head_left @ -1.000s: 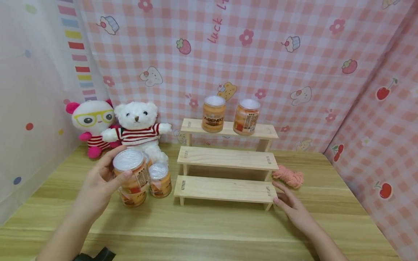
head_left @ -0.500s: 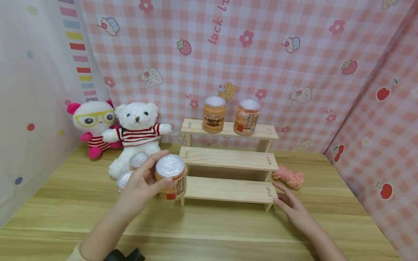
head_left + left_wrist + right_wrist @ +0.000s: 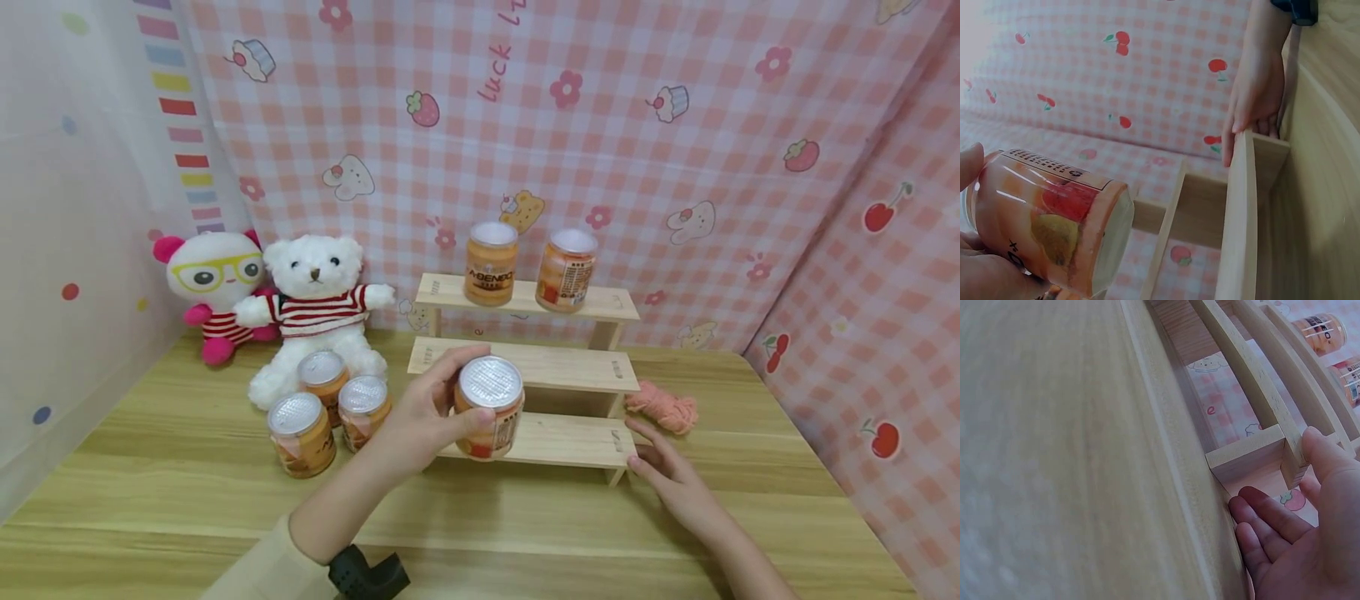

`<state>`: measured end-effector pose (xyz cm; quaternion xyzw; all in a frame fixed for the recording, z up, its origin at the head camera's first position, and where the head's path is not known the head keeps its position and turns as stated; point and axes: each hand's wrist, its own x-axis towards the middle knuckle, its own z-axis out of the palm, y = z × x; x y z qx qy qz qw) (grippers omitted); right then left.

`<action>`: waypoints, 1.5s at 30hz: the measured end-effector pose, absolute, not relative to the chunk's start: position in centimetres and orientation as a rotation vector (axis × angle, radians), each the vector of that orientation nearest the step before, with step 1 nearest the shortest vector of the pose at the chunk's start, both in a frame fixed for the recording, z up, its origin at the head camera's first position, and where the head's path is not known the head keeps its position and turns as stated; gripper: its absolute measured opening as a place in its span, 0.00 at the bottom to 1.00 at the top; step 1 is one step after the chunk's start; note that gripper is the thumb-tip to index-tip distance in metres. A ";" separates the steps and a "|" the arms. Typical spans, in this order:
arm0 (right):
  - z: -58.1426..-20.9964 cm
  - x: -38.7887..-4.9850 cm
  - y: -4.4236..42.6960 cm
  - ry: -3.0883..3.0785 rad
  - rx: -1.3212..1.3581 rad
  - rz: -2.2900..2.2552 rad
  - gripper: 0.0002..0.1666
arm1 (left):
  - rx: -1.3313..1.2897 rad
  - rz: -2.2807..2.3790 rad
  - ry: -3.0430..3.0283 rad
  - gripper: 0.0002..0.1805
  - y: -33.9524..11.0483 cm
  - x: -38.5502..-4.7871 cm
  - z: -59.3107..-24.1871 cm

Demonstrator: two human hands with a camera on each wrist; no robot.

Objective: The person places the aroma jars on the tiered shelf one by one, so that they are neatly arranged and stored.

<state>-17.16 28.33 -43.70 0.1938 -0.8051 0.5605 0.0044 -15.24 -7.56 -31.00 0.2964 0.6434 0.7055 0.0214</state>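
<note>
My left hand grips an orange-labelled jar with a clear ridged lid, held upright in the air before the wooden three-tier shelf. The left wrist view shows this jar sideways with fruit pictures on its label, clear of the boards. At the lowest tier's right end, my right hand touches the board with thumb and fingers; its other fingers lie relaxed below. Two similar jars, a left one and a right one, stand on the top tier.
Three more jars, a front one, a back one and a right one, stand on the table. Behind them sit a white teddy bear and a panda plush. A pink yarn bundle lies right of the shelf.
My left hand has lifted the jar off the group on the left and carried it rightward to the front of the shelf. The right hand stays at the shelf's end.
</note>
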 end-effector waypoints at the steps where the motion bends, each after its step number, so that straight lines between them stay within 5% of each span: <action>1: -43.7 -17.2 28.3 -2.523 0.607 1.757 0.31 | 0.922 2.181 1.984 0.36 -7.1 -15.4 -30.9; 21: -43.9 -17.1 28.2 -2.504 0.622 1.766 0.31 | 0.814 2.092 2.102 0.36 0.2 -19.7 -29.6; 45: -43.7 -17.1 28.3 -2.549 0.561 1.772 0.32 | 0.663 2.184 2.224 0.35 3.4 -24.1 -30.7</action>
